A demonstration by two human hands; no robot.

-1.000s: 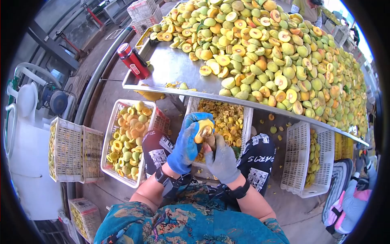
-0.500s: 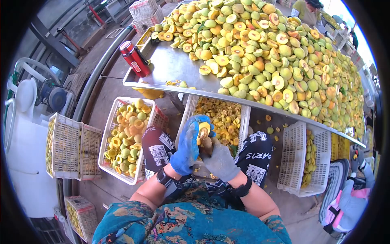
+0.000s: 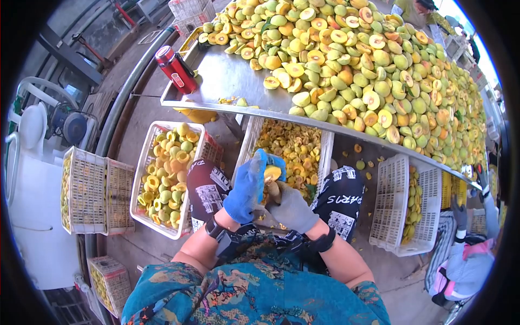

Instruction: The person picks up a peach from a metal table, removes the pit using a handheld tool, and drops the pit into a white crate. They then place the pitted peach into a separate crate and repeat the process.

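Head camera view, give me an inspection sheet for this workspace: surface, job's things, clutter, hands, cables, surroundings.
Surface: steel table, heaped with halved and whole peaches across most of its top.
Job's things: peach half held above the middle crate, which holds pitted halves; left crate holds halves too.
Clutter: red flask on the table corner; fruit bits on the floor.
Hands: left hand, blue glove, grip closed on the peach half; right hand, grey glove, pressed to the fruit; whether it holds a tool cannot be told.
Cables: nothing seen.
Surroundings: right crate; stacked crates at left; another person's sleeve at right.
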